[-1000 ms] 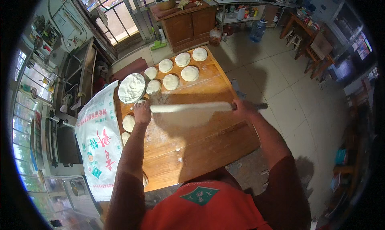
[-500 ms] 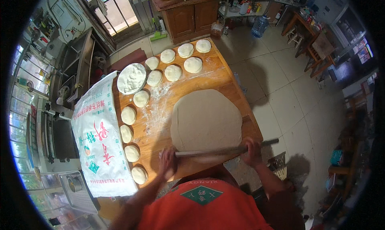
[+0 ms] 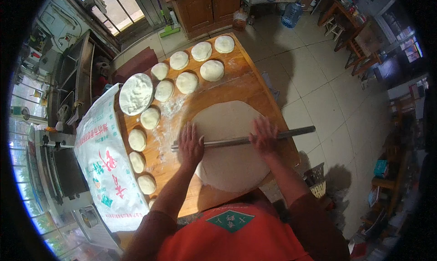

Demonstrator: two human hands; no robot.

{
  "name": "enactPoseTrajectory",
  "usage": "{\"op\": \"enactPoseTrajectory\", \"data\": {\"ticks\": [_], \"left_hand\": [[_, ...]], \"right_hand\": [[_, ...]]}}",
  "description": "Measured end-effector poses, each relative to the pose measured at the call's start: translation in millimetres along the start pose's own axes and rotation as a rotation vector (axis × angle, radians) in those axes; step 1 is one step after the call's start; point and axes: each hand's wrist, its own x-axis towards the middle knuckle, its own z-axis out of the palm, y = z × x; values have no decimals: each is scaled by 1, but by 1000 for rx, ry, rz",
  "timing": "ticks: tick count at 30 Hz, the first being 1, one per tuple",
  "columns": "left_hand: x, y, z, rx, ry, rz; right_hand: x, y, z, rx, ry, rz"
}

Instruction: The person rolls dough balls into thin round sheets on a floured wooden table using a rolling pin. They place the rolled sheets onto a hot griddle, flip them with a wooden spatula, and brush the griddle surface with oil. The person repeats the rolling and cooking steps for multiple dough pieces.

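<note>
Left hand: the left hand [image 3: 190, 145] lies flat, fingers spread, palm pressing down on the rolling pin [image 3: 243, 140] near its left end.
Right hand: the right hand [image 3: 264, 137] is also open and flat on top of the pin, further toward its right end; neither hand curls around it.
Rolling pin: a long thin rod lying across the middle of the dough sheet [image 3: 230, 145], its right end jutting out past the right edge of the wooden table [image 3: 248, 85].
Dough sheet: a large, thin, roundish sheet spread over the near right part of the table, reaching close to the near edge.
Dough discs: small flattened dough discs [image 3: 186, 82] sit in rows along the far edge and down the left edge.
Flour bowl: a round bowl of flour [image 3: 135, 94] stands at the left edge, with loose flour dusted beside it.
Sack: a printed white sack [image 3: 107, 163] hangs along the table's left side.
</note>
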Motion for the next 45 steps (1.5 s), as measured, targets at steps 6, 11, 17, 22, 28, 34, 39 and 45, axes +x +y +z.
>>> {"op": "enactPoseTrajectory", "data": {"ticks": [6, 11, 17, 22, 28, 34, 39, 45], "left_hand": [[140, 5, 42, 6, 122, 16], [196, 16, 55, 36, 94, -160], [86, 6, 39, -38, 56, -116], [-76, -9, 0, 38, -202, 37], [-194, -30, -48, -106, -333, 219], [-152, -72, 4, -353, 241, -256], [-76, -75, 47, -1397, -187, -1144], [-30, 109, -36, -1698, -633, -343]], "right_hand": [[152, -11, 41, 92, 160, -164], [228, -27, 50, 30, 133, -73], [105, 17, 18, 112, 10, 187], [-153, 47, -60, 173, -226, 316], [-392, 9, -115, 240, -470, 465], [-387, -39, -113, 715, -394, 360], [-298, -118, -76, 695, -259, 494], [-263, -146, -50, 561, -36, 461]]}}
